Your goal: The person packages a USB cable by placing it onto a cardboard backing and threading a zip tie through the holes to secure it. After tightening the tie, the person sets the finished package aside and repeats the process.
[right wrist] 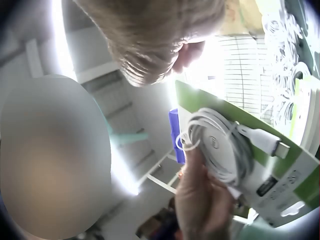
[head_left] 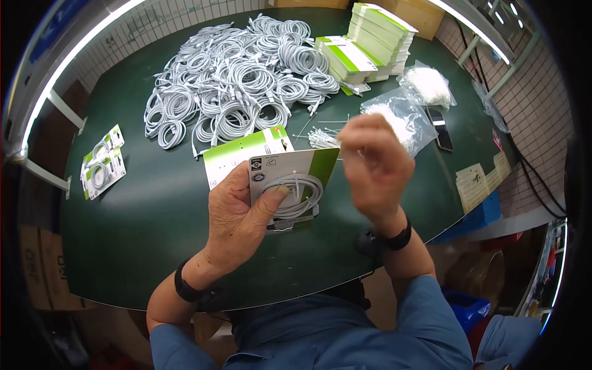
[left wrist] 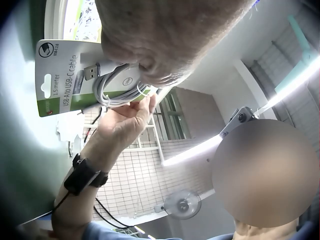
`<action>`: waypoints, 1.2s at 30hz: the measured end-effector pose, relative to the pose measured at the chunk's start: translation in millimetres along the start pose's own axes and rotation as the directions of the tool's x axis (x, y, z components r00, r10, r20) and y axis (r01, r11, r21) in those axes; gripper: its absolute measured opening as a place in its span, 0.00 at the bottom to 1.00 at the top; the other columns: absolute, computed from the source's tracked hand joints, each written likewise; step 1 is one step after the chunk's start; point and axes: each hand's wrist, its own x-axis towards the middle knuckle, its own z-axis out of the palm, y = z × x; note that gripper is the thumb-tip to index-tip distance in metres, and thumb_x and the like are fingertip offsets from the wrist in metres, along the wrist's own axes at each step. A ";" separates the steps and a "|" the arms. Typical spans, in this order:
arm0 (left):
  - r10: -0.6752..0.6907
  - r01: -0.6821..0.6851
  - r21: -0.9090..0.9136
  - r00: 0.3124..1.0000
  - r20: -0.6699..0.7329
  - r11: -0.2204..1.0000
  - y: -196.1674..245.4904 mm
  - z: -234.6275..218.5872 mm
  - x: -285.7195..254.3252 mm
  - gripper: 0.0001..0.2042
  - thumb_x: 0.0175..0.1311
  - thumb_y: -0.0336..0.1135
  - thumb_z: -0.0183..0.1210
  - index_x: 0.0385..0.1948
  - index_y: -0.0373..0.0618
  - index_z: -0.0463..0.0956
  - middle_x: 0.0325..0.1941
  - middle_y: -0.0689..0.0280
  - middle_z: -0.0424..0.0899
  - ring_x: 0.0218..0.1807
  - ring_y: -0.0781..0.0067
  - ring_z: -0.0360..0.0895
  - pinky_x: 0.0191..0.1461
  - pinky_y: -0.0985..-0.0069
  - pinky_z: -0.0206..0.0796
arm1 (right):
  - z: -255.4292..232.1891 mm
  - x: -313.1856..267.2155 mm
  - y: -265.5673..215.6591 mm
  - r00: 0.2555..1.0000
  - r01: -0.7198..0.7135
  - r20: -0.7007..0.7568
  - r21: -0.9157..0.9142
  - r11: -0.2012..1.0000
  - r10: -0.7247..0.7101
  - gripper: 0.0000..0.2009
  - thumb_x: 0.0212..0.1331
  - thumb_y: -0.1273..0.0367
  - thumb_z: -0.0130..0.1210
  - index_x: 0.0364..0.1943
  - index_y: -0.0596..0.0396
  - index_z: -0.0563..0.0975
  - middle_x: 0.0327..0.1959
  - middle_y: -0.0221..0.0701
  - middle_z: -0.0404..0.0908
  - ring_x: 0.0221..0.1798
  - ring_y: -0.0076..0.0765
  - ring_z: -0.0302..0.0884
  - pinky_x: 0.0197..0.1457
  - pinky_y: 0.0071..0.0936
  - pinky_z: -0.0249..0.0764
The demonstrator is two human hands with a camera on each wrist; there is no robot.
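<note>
My left hand (head_left: 237, 216) grips a white and green package card (head_left: 324, 166), its thumb pressing on a coiled white USB cable (head_left: 312, 200) against the card. In the left wrist view, the card (left wrist: 60, 85) reads "USB-A to USB-C cable", and the cable's USB-A plug (left wrist: 91, 72) lies across it. A thin white tie loop (right wrist: 182, 142) stands out beside the coil in the right wrist view. My right hand (head_left: 376, 169) is raised just right of the card, fingers bent and blurred; I cannot tell whether they pinch anything.
Behind the card lie more cards (head_left: 237, 151). A heap of coiled cables (head_left: 240, 74) covers the table's far side. Stacked cards (head_left: 379, 40), bags of white ties (head_left: 425, 86), loose ties (head_left: 320, 137) and a phone (head_left: 439, 129) lie right. Carded cables (head_left: 102, 163) lie left.
</note>
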 end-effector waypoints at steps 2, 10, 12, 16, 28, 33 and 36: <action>-0.017 0.018 -0.041 1.000 0.020 0.999 2.7 1.4 -1.5 0.16 0.72 0.24 0.62 0.59 0.32 0.75 0.52 0.59 0.87 0.52 0.75 0.83 0.57 0.75 0.77 | -6.6 5.8 -0.2 0.925 -0.377 0.019 0.184 0.908 0.381 0.08 0.62 0.76 0.65 0.44 0.60 0.85 0.36 0.28 0.84 0.33 0.23 0.76 0.37 0.22 0.74; -0.044 0.043 0.007 0.996 0.074 0.999 0.9 6.3 -6.0 0.18 0.72 0.24 0.63 0.60 0.30 0.74 0.53 0.58 0.86 0.54 0.74 0.83 0.60 0.74 0.75 | -5.7 -18.0 22.4 0.394 -0.905 0.704 0.408 0.118 0.591 0.09 0.66 0.68 0.67 0.41 0.62 0.84 0.37 0.29 0.87 0.37 0.20 0.83 0.43 0.17 0.79; -0.049 0.048 0.012 0.995 0.088 0.999 -0.6 6.7 -6.0 0.18 0.72 0.25 0.63 0.60 0.30 0.74 0.53 0.58 0.86 0.53 0.74 0.82 0.60 0.74 0.75 | -5.8 -20.3 24.3 0.425 -0.884 0.720 0.460 0.081 0.548 0.09 0.65 0.68 0.67 0.40 0.61 0.84 0.36 0.29 0.87 0.38 0.20 0.84 0.44 0.17 0.79; -0.056 0.055 0.018 0.993 0.105 0.998 -2.5 7.3 -6.7 0.18 0.72 0.25 0.64 0.60 0.30 0.74 0.53 0.58 0.86 0.53 0.74 0.82 0.60 0.74 0.75 | -7.0 -19.3 26.0 0.428 -0.889 0.730 0.448 0.100 0.532 0.07 0.64 0.69 0.67 0.38 0.61 0.84 0.36 0.29 0.87 0.36 0.20 0.83 0.43 0.17 0.79; -0.020 0.019 0.019 0.996 0.087 1.000 -1.1 11.5 -11.1 0.19 0.70 0.25 0.65 0.60 0.31 0.74 0.52 0.59 0.86 0.53 0.74 0.83 0.60 0.74 0.76 | -1.6 -7.2 15.6 0.507 -0.861 0.516 0.257 0.440 0.691 0.07 0.62 0.70 0.67 0.35 0.61 0.83 0.30 0.25 0.83 0.32 0.16 0.76 0.35 0.18 0.73; -0.065 0.063 0.027 0.997 0.048 0.998 3.3 12.7 -8.7 0.20 0.66 0.23 0.68 0.58 0.31 0.75 0.50 0.60 0.87 0.50 0.74 0.84 0.57 0.74 0.78 | 7.7 -15.9 15.7 0.647 -0.748 0.407 0.175 0.640 0.645 0.06 0.65 0.72 0.64 0.35 0.62 0.81 0.29 0.24 0.81 0.31 0.14 0.73 0.33 0.17 0.71; -0.056 0.055 0.061 0.998 0.026 0.997 2.2 12.5 -7.4 0.20 0.64 0.22 0.69 0.56 0.32 0.76 0.49 0.60 0.87 0.48 0.75 0.84 0.55 0.74 0.78 | 11.1 -16.0 10.3 0.619 -0.762 0.420 0.114 0.638 0.664 0.03 0.65 0.76 0.62 0.37 0.61 0.81 0.30 0.21 0.79 0.33 0.11 0.73 0.34 0.14 0.71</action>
